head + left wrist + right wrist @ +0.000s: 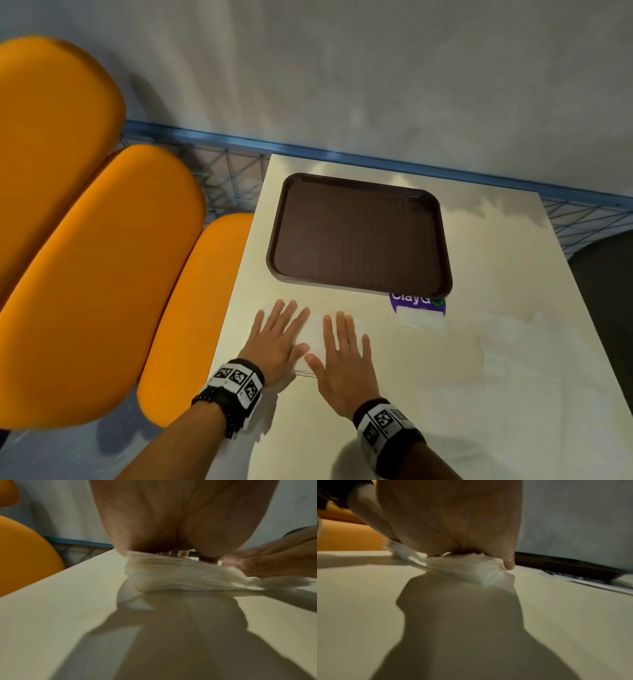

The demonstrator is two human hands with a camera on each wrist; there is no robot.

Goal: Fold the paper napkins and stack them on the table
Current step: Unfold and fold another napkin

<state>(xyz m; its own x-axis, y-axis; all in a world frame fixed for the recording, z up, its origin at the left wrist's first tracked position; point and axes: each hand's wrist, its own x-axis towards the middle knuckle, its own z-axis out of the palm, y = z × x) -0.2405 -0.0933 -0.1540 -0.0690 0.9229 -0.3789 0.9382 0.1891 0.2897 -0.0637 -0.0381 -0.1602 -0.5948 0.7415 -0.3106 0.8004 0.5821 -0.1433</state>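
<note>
Wall (376, 68): grey, fills the upper part of the head view.
Seats (85, 274): three orange padded cushions, down the left side of the head view, beside the bench.
Bench (496, 394): pale cream top, filling the lower right of the head view; a blue wire rail (342, 154) runs behind its far edge.
Tray (359, 236): dark brown, rectangular with rounded corners, lying flat on the bench in the centre of the head view, nothing on it.
Left hand (277, 339): lower centre of the head view, palm down, fingers straight and spread, pressing flat on the left part of the napkin; the grip is released, not curled round anything. A marker-patterned wristband (236, 380) sits on the wrist.
Right hand (346, 359): just right of the left hand, also palm down with straight fingers, flat on the right part of the napkin; grip released. The thumbs nearly meet.
Paper napkin (313, 334): white, lying on the bench just below the tray in the frame, pinned under both hands; the wrist views show several thin layers at its near edge (180, 577), (471, 568).
Sticker (418, 303): purple with white lettering, partly under the tray's lower right corner.
White paper (424, 322): a small pale piece directly below the sticker, well right of the hands.
</note>
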